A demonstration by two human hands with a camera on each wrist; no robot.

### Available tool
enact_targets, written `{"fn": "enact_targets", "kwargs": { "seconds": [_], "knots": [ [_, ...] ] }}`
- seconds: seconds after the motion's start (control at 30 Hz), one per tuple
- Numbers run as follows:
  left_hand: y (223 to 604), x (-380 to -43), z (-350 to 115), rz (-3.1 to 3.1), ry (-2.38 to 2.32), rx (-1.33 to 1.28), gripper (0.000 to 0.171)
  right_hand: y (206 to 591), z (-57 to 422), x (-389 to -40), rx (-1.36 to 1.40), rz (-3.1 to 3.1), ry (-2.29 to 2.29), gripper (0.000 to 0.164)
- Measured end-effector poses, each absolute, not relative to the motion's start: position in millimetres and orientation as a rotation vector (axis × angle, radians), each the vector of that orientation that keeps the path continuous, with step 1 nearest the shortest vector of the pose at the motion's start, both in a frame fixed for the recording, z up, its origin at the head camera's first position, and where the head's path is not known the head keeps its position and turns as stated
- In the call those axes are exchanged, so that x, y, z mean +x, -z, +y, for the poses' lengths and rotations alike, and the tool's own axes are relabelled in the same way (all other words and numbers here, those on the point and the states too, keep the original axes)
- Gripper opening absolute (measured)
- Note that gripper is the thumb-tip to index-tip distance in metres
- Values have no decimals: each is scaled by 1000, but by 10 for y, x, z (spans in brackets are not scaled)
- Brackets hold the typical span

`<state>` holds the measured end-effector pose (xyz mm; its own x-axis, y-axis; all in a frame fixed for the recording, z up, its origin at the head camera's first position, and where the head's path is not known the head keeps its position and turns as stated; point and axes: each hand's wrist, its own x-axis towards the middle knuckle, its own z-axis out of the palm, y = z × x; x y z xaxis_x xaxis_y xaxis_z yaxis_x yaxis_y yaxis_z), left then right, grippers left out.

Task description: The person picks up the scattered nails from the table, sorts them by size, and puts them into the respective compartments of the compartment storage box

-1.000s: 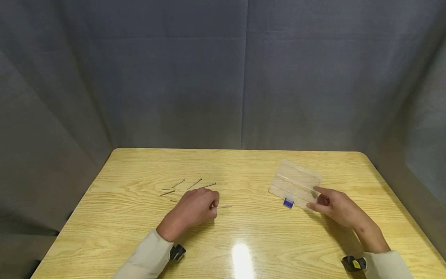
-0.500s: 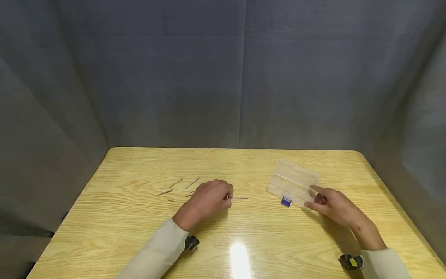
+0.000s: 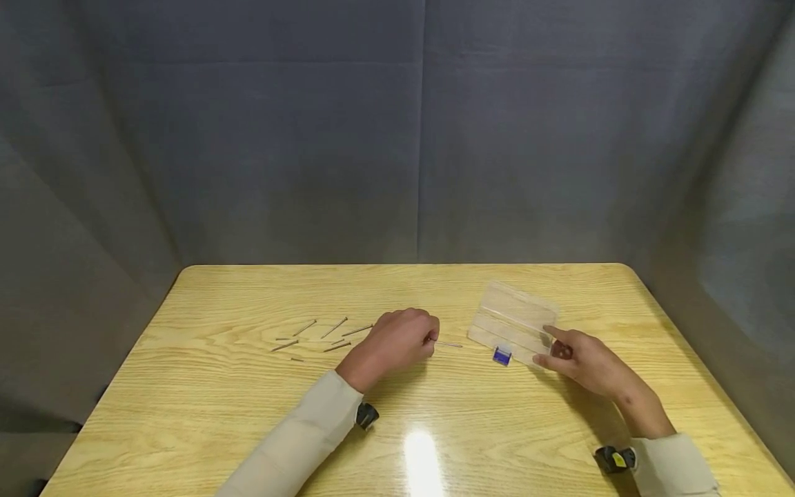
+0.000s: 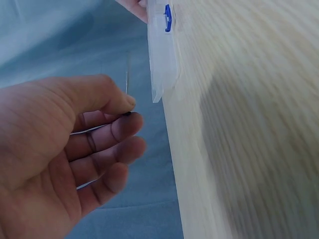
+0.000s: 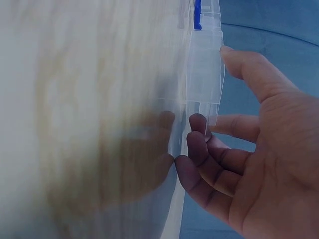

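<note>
Dark grey curtains (image 3: 298,159) form the backdrop that we see behind and on both sides of a wood-grain table (image 3: 528,442). Pale sleeves (image 3: 292,438) reach in from the near side. On the right half of the table we find a clear plastic box (image 3: 515,314), set at a slant. We see the right hand (image 3: 584,359) about half spread at its right end, thumb and index finger gripping it, the other fingers loosely bent. Our view of the left hand (image 3: 397,342) shows its fingers curled, thumb and index finger pinching the head end of a nail (image 3: 448,344), whose point is turned toward the box, just short of it. On the box's near edge we notice a blue latch (image 3: 502,356). Left of the left hand we see loose nails (image 3: 334,327), longer and shorter, scattered on the tabletop.
</note>
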<state>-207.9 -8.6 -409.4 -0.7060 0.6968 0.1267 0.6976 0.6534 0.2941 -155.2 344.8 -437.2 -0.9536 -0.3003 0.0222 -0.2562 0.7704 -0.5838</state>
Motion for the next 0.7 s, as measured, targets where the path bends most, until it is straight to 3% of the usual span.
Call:
{"fn": "enact_targets", "kwargs": {
  "seconds": [0.7],
  "knots": [
    [4193, -2410, 540, -2871, 493, -1192, 22, 4361, 3426, -1537, -440, 2865, 985, 73]
  ]
}}
